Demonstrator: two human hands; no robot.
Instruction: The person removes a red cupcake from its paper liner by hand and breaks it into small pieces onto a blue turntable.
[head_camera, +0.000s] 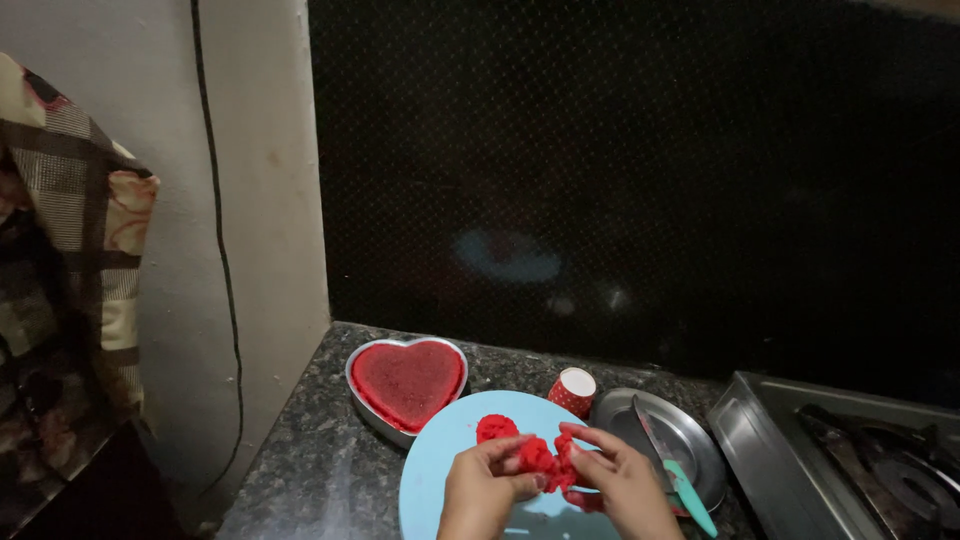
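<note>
Closest to me, the left hand (487, 492) and right hand (622, 482) pinch a crumbly red cake piece (540, 458) between fingertips, just above the pale blue plate (440, 470); gentle, even pressure should keep it whole, I'd say; left of the plate sits a heart-shaped tin (406, 385); behind it a red paper cup (572, 391); right of it a steel plate (690, 435) bearing a green-handled knife (675, 470).
</note>
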